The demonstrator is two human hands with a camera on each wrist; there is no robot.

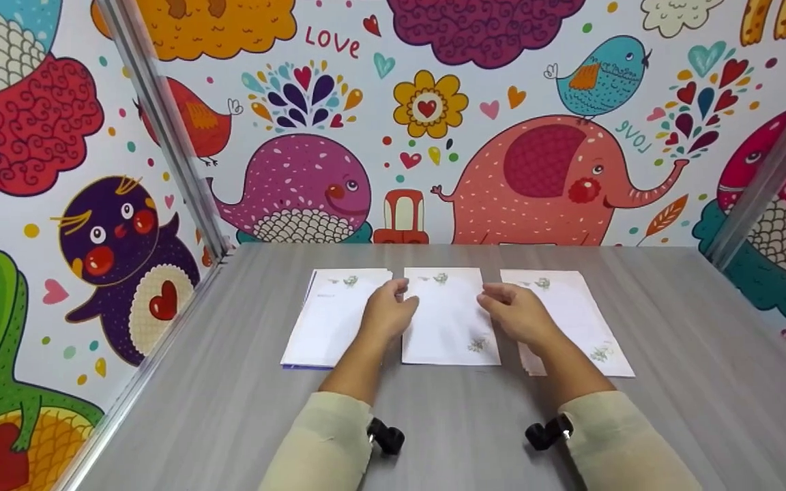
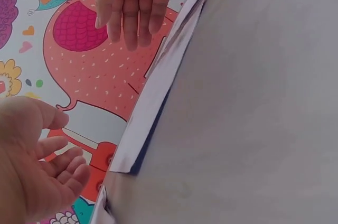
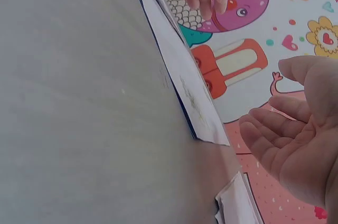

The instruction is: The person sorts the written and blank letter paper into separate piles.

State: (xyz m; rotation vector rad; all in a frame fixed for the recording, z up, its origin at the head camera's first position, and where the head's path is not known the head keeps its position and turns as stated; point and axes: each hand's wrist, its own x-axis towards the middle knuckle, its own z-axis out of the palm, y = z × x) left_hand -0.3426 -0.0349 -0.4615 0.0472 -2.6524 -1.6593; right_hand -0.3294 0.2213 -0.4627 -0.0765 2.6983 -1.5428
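Note:
Three stacks of white paper sheets with small printed plant drawings lie side by side. My left hand (image 1: 387,315) is at the left edge of the middle stack (image 1: 442,317), overlapping the left stack (image 1: 330,327) in the head view. On the other side, my right hand (image 1: 521,315) is beside the middle stack's right edge, in front of part of the right stack (image 1: 580,317). The palms face each other with loosely bent fingers, and nothing is held. Both wrist views show the left hand (image 2: 39,155) and right hand (image 3: 301,129) raised beside the sheets.
The stacks lie on a grey wood-grain table (image 1: 447,423). Behind it and at the sides stand panels with cartoon animals (image 1: 536,177), joined by metal posts (image 1: 168,129). Small black devices (image 1: 386,436) are strapped at both sleeve cuffs.

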